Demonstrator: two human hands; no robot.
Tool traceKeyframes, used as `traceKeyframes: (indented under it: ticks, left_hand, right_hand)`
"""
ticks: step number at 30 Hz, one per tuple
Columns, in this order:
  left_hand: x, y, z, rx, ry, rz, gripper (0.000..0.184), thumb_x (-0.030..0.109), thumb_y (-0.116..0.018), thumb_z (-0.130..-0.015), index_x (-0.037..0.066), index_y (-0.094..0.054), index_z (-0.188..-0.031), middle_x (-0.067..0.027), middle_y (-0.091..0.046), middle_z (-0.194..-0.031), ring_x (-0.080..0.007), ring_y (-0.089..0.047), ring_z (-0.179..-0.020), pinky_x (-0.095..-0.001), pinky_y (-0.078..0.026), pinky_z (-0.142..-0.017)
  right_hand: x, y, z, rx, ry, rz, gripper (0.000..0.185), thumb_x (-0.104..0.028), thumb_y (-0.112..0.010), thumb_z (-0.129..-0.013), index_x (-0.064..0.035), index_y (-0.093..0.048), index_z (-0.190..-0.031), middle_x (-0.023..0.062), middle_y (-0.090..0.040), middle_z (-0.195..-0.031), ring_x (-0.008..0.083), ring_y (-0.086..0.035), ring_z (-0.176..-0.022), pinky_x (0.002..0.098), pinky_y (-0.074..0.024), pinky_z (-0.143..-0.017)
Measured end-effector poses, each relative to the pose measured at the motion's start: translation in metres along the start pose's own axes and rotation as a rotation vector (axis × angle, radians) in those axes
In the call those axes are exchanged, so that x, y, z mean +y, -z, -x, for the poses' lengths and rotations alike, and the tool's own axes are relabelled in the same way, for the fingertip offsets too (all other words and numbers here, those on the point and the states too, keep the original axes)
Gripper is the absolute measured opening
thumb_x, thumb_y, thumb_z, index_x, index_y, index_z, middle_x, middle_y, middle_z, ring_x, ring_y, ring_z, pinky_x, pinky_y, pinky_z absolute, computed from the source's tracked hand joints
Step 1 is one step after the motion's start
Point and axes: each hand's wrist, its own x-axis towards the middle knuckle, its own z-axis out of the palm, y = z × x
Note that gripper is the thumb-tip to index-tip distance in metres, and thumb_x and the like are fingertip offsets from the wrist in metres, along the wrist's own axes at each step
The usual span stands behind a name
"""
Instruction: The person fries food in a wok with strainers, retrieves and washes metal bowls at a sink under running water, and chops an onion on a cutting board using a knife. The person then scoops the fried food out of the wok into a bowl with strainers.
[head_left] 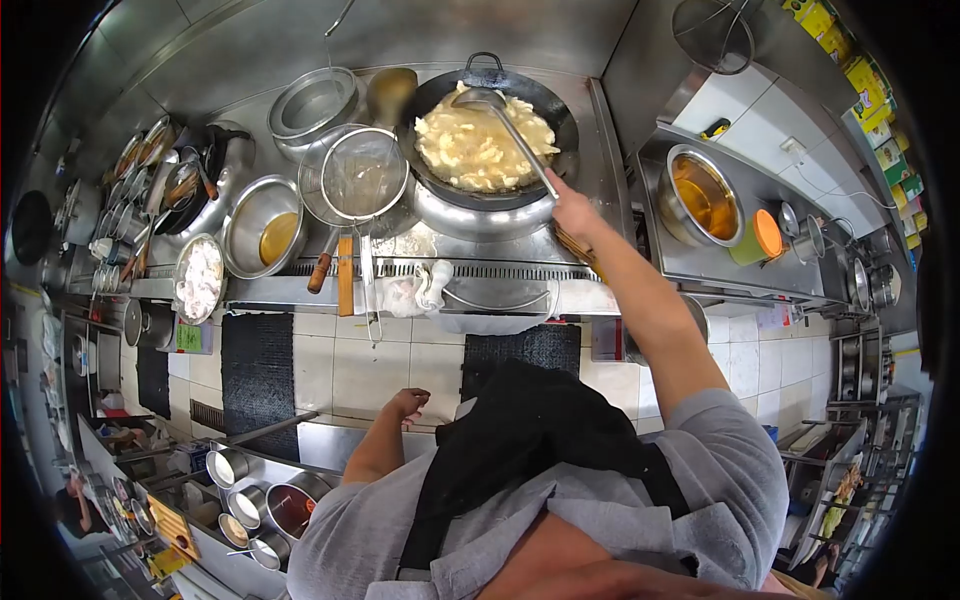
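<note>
My right hand [577, 212] is wrapped round the handle end of a long metal ladle [520, 143]. The ladle's bowl rests among pale yellow pieces of food [470, 150] in bubbling liquid, near the far side of the contents. They fill a large black wok [565, 118] on the stove, whose loop handle points to the back wall. Low at my side, over the floor, hangs my left hand [408, 405], its fingers loosely bent and apart with nothing in them. What the pieces are, I cannot tell.
Left of the wok are wire strainers [365, 172], a steel bowl [238, 235] with yellow liquid and a plate of white food [200, 280]. A pot of amber liquid [705, 200] and an orange-lidded container [766, 234] stand right. Sauce pots [290, 510] sit behind me.
</note>
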Motion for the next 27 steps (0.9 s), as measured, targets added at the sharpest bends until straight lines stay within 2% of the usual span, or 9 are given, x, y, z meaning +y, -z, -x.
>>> traceKeyframes:
  ticks: [4, 5, 6, 9, 15, 19, 21, 24, 27]
  left_hand:
    - [0.018, -0.002, -0.006, -0.004, -0.098, 0.080, 0.038, 0.033, -0.057, -0.092, 0.025, -0.062, -0.128, 0.0009, -0.064, -0.106, -0.0167, -0.064, -0.079, -0.0371, -0.054, -0.061]
    - [0.023, -0.003, -0.006, 0.013, -0.095, 0.075, 0.038, 0.032, -0.057, -0.091, 0.025, -0.062, -0.128, 0.0008, -0.064, -0.107, -0.0172, -0.064, -0.080, -0.0378, -0.054, -0.062]
    - [0.026, -0.004, -0.008, 0.008, -0.091, 0.062, 0.038, 0.032, -0.057, -0.091, 0.025, -0.062, -0.128, 0.0008, -0.064, -0.107, -0.0172, -0.064, -0.080, -0.0378, -0.054, -0.062]
    - [0.026, -0.005, -0.015, -0.031, -0.078, 0.056, 0.038, 0.032, -0.057, -0.091, 0.025, -0.061, -0.128, 0.0003, -0.065, -0.107, -0.0178, -0.065, -0.080, -0.0387, -0.054, -0.063]
    - [0.038, -0.007, -0.030, -0.079, -0.029, -0.073, 0.042, 0.033, -0.058, -0.091, 0.017, -0.060, -0.130, -0.0029, -0.065, -0.109, -0.0177, -0.066, -0.085, -0.0414, -0.055, -0.065]
    - [0.078, -0.032, -0.067, -0.093, -0.463, -0.515, 0.052, 0.026, -0.061, -0.085, -0.002, -0.055, -0.130, -0.0202, -0.061, -0.126, -0.0327, -0.064, -0.110, -0.0434, -0.051, -0.092]
    - [0.126, -0.070, -0.071, -0.131, -0.662, -0.591, 0.059, 0.023, -0.063, -0.084, -0.002, -0.049, -0.135, -0.0249, -0.054, -0.134, -0.0385, -0.054, -0.122, -0.0407, -0.042, -0.106]
    - [0.205, -0.144, -0.079, -0.148, -0.864, -0.624, 0.075, 0.022, -0.066, -0.082, -0.001, -0.033, -0.146, -0.0268, -0.048, -0.140, -0.0388, -0.045, -0.132, -0.0404, -0.036, -0.111]
    - [0.264, -0.209, -0.104, 0.146, -1.004, -0.688, 0.095, 0.020, -0.070, -0.079, 0.002, -0.012, -0.152, -0.0276, -0.038, -0.147, -0.0414, -0.038, -0.136, -0.0426, -0.034, -0.113]
  right_hand:
    - [-0.083, 0.033, 0.041, -0.179, -0.169, -0.046, 0.081, -0.005, -0.048, -0.085, -0.0287, -0.014, -0.155, 0.0280, -0.066, -0.103, 0.0441, -0.063, -0.098, 0.0469, -0.0469, -0.093]
    - [-0.058, 0.016, 0.045, -0.075, 0.052, -0.144, 0.082, -0.005, -0.051, -0.086, -0.0259, -0.015, -0.156, 0.0254, -0.066, -0.096, 0.0366, -0.068, -0.080, 0.0460, -0.0529, -0.075]
    - [-0.064, 0.025, 0.057, -0.070, 0.039, -0.149, 0.082, -0.005, -0.051, -0.086, -0.0259, -0.015, -0.156, 0.0254, -0.066, -0.096, 0.0366, -0.068, -0.080, 0.0460, -0.0529, -0.075]
    - [-0.077, 0.051, 0.098, -0.474, -0.215, -0.785, 0.077, -0.004, -0.049, -0.087, -0.0223, -0.020, -0.156, 0.0006, -0.046, -0.070, 0.0082, -0.044, -0.050, 0.0264, -0.0382, -0.043]
    - [-0.029, 0.057, 0.156, -0.258, -0.223, -0.874, 0.079, -0.001, -0.049, -0.088, -0.0271, -0.019, -0.156, -0.0014, -0.045, -0.066, 0.0076, -0.043, -0.048, 0.0253, -0.0383, -0.043]
    - [0.018, 0.085, 0.209, -0.028, -0.378, -0.932, 0.086, 0.000, -0.050, -0.086, -0.0305, -0.012, -0.157, -0.0024, -0.042, -0.060, 0.0085, -0.042, -0.045, 0.0253, -0.0387, -0.043]
    - [0.057, 0.088, 0.237, -0.027, -0.470, -0.803, 0.087, 0.002, -0.050, -0.084, -0.0303, -0.013, -0.157, -0.0003, -0.045, -0.060, 0.0103, -0.045, -0.046, 0.0272, -0.0397, -0.044]
    - [0.130, 0.074, 0.268, -0.047, -0.528, -0.626, 0.086, -0.001, -0.051, -0.084, -0.0295, -0.014, -0.157, 0.0069, -0.054, -0.063, 0.0164, -0.050, -0.049, 0.0324, -0.0449, -0.049]
    - [0.186, 0.046, 0.280, -0.111, -0.443, -0.247, 0.083, -0.011, -0.054, -0.084, -0.0258, -0.016, -0.156, 0.0190, -0.063, -0.072, 0.0279, -0.060, -0.060, 0.0419, -0.0499, -0.061]
